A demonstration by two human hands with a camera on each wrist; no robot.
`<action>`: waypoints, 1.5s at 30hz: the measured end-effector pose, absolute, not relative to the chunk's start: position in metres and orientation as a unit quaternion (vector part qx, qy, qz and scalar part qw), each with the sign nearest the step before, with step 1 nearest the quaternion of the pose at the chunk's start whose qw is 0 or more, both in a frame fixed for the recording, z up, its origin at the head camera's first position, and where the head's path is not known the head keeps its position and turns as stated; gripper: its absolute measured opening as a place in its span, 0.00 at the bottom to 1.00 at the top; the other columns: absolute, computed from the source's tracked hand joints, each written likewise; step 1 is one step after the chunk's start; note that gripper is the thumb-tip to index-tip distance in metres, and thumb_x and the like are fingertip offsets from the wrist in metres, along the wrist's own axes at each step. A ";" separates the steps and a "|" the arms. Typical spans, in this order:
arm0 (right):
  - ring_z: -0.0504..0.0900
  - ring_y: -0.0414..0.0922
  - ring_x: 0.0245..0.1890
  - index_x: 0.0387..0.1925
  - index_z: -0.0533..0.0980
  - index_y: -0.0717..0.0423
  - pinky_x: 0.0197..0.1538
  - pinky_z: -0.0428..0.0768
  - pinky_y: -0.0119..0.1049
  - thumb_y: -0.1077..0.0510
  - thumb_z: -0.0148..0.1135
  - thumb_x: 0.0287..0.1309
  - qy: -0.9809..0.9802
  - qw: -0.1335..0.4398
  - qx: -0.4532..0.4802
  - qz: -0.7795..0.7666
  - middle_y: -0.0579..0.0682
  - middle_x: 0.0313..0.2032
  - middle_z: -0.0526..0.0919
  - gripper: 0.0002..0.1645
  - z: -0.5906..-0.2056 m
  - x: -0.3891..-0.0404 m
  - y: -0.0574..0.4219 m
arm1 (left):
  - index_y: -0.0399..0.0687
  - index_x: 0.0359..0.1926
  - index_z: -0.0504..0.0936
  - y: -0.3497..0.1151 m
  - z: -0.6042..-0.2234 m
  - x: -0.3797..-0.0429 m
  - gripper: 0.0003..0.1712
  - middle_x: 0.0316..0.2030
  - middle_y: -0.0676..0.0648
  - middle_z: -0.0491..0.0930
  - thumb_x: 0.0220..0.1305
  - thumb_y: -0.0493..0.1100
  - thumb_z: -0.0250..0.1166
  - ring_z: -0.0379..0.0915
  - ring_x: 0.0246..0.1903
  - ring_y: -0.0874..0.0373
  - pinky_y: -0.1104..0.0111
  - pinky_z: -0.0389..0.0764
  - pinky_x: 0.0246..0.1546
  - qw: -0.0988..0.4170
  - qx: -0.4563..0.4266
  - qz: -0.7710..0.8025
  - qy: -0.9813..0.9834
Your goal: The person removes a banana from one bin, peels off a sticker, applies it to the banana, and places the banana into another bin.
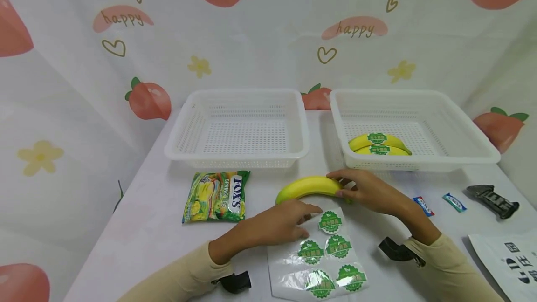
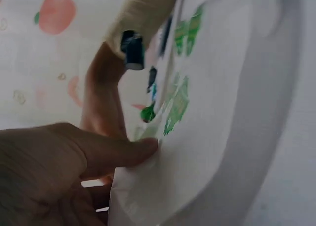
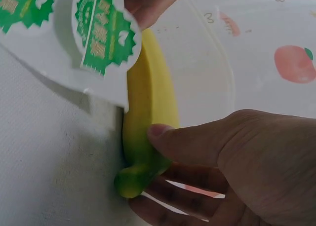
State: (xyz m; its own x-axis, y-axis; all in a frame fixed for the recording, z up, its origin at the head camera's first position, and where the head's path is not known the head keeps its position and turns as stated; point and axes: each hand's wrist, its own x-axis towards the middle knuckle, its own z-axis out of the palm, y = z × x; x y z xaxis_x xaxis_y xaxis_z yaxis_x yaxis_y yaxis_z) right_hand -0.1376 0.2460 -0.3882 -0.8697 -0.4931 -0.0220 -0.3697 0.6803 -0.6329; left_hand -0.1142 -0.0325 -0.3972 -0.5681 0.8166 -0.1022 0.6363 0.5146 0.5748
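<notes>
A yellow banana (image 1: 308, 186), greenish at its stem end, lies across the table in front of the baskets. My right hand (image 1: 371, 193) holds it near that end, the thumb on one side and the fingers on the other, as the right wrist view shows. Below the banana is a clear-white sheet of round green stickers (image 1: 289, 267). The left hand (image 1: 278, 223) holds the sheet by its edge; in the left wrist view the thumb presses on its face (image 2: 212, 97). In the right wrist view one sticker (image 3: 111, 33) shows a crease, close over the banana.
Two white plastic baskets stand at the back, a left one (image 1: 237, 158) and a right one (image 1: 423, 161) with two stickered bananas (image 1: 377, 142). A green Fox's candy bag (image 1: 216, 197) lies left. Small wrapped candies (image 1: 455, 202), a black packet (image 1: 495, 199) and a white package (image 1: 507, 260) lie right.
</notes>
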 end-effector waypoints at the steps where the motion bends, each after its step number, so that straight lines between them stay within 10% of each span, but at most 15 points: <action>1: 0.85 0.51 0.54 0.66 0.79 0.58 0.54 0.86 0.48 0.62 0.71 0.68 0.913 0.095 -0.235 -0.319 0.52 0.56 0.86 0.27 -0.388 -0.137 0.246 | 0.48 0.72 0.77 -0.033 -0.396 -0.117 0.33 0.53 0.51 0.86 0.68 0.40 0.74 0.79 0.50 0.68 0.76 0.79 0.51 0.200 0.423 0.259 0.845; 10: 0.82 0.55 0.63 0.65 0.81 0.52 0.63 0.79 0.62 0.57 0.73 0.67 0.920 0.033 -0.246 -0.302 0.49 0.61 0.85 0.25 -0.373 -0.128 0.243 | 0.50 0.71 0.79 -0.046 -0.383 -0.134 0.33 0.58 0.51 0.83 0.65 0.35 0.73 0.77 0.56 0.63 0.69 0.77 0.60 0.280 0.368 0.371 0.805; 19: 0.82 0.40 0.53 0.51 0.88 0.41 0.57 0.80 0.33 0.60 0.74 0.65 0.869 -0.026 -0.302 -0.392 0.38 0.52 0.85 0.15 -0.361 -0.118 0.238 | 0.57 0.75 0.72 -0.061 -0.376 -0.150 0.40 0.51 0.46 0.87 0.63 0.33 0.66 0.90 0.39 0.52 0.60 0.90 0.40 0.410 0.270 0.546 0.679; 25: 0.79 0.38 0.58 0.52 0.88 0.35 0.60 0.81 0.39 0.55 0.78 0.62 0.870 0.021 -0.296 -0.393 0.38 0.57 0.83 0.18 -0.360 -0.115 0.234 | 0.60 0.77 0.70 -0.064 -0.376 -0.153 0.42 0.53 0.42 0.88 0.62 0.32 0.64 0.91 0.42 0.47 0.54 0.90 0.41 0.451 0.231 0.596 0.623; 45: 0.80 0.40 0.56 0.41 0.88 0.38 0.59 0.78 0.28 0.64 0.74 0.64 0.848 0.006 -0.333 -0.412 0.46 0.53 0.85 0.14 -0.367 -0.119 0.235 | 0.46 0.70 0.79 -0.055 -0.382 -0.148 0.33 0.48 0.51 0.88 0.63 0.35 0.73 0.87 0.39 0.60 0.68 0.87 0.43 0.383 0.306 0.500 0.714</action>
State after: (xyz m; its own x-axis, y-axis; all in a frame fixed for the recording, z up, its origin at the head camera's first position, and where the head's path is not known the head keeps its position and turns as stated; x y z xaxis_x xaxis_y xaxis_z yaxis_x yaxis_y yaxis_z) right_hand -0.1195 0.2349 -0.3668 -0.7779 -0.5698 0.2649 -0.5605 0.4387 -0.7024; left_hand -0.1483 -0.0548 -0.3824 -0.5186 0.8203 -0.2413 0.0534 0.3127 0.9483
